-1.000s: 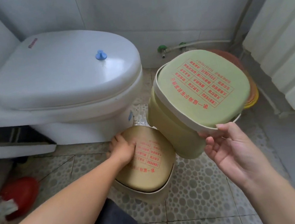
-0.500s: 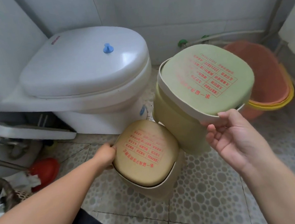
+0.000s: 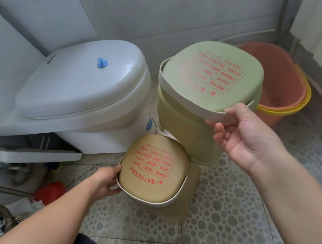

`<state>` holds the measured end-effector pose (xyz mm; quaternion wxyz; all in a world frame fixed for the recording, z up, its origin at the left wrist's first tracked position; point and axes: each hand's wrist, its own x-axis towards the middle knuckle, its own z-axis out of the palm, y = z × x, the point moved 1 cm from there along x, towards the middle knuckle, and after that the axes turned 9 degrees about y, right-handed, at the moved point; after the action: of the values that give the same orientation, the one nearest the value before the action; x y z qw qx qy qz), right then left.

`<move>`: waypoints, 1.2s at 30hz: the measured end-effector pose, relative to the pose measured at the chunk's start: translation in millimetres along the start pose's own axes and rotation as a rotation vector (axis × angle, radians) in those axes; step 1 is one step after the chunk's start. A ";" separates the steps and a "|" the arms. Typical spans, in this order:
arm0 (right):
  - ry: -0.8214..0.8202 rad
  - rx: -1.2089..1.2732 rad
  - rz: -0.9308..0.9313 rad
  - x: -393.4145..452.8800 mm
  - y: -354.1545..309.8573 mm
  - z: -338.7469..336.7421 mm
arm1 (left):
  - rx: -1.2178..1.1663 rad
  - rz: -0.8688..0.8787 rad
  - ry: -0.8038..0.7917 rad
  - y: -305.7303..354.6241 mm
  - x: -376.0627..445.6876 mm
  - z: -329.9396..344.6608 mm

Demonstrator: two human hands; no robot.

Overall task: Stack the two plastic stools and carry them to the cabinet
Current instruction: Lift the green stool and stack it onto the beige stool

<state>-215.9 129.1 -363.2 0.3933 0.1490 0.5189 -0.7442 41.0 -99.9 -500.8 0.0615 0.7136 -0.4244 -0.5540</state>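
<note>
A green plastic stool (image 3: 211,77) with red print on its seat hangs tilted above the floor. My right hand (image 3: 245,138) grips its near rim from below. A tan plastic stool (image 3: 153,169) with the same red print stands on the pebble-tiled floor, lower and to the left of the green one. My left hand (image 3: 106,181) holds the tan stool's left rim, fingers curled under the edge. The green stool's base overlaps the tan stool's far right corner in this view. No cabinet is in sight.
A white toilet (image 3: 83,90) with a blue knob on its lid stands at the left. Stacked orange and yellow basins (image 3: 282,90) sit at the back right. A red plunger (image 3: 49,192) and pipes lie at the far left. White panels line the right wall.
My left hand slid from the tan stool's seat top to its left rim. The view shifted, and the green stool rose a little in my right hand.
</note>
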 end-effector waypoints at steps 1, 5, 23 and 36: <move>-0.004 -0.003 -0.006 -1.0 -4.1 -0.5 | 0.005 0.009 0.002 0.6 0.5 2.7; -0.028 -0.026 -0.027 -9.4 -22.2 -0.7 | 0.002 0.028 0.023 0.0 4.4 8.4; -0.118 -0.138 -0.001 -44.6 -44.2 4.1 | 0.121 0.235 -0.140 5.1 -22.0 67.7; -0.103 -0.225 -0.006 -27.7 -48.1 -8.5 | -0.020 0.135 -0.216 -7.0 -44.5 126.1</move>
<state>-235.1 155.8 -317.8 0.4316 0.0639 0.5787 -0.6891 -62.6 -17.3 -519.6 0.0600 0.6190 -0.4699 -0.6264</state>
